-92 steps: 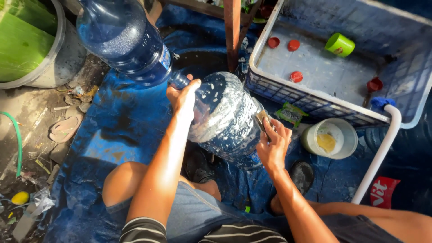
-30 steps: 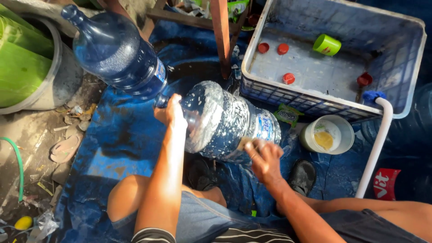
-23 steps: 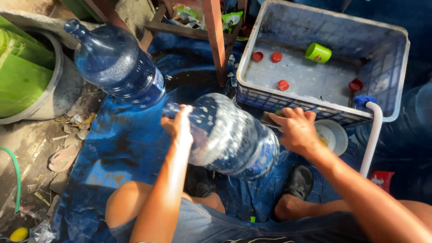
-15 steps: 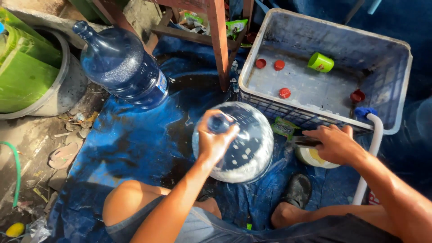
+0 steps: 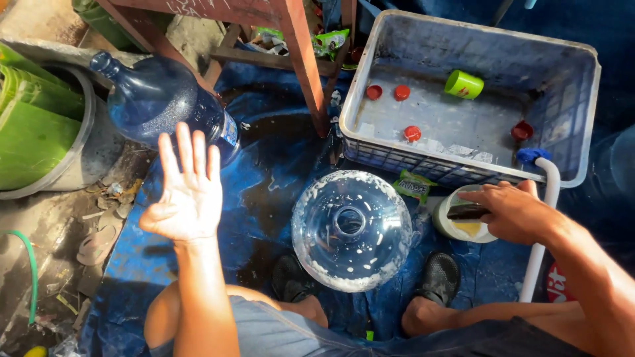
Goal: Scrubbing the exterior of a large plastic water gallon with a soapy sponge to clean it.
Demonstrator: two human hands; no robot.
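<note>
A clear water jug (image 5: 352, 229) with soap foam inside stands upright on the blue tarp (image 5: 278, 158) between my feet, its neck pointing up at me. My left hand (image 5: 186, 188) is lifted off it, palm open and fingers spread, to the left of the jug. My right hand (image 5: 512, 213) reaches right over a small white tub (image 5: 463, 230) of yellowish soap and grips a dark flat thing there, likely a sponge. A second, blue jug (image 5: 162, 106) lies tilted at the upper left.
A grey plastic crate (image 5: 582, 92) at the upper right holds red caps (image 5: 401, 92) and a green cup (image 5: 463, 84). A white pipe (image 5: 546, 218) with a blue end leans on it. Red wooden legs (image 5: 301, 59) stand behind; a grey basin (image 5: 83, 158) with green sheets sits at the left.
The foamy jug went from lying on its side in both hands to standing upright alone. My left hand let go and rose; my right hand moved to the soap tub.
</note>
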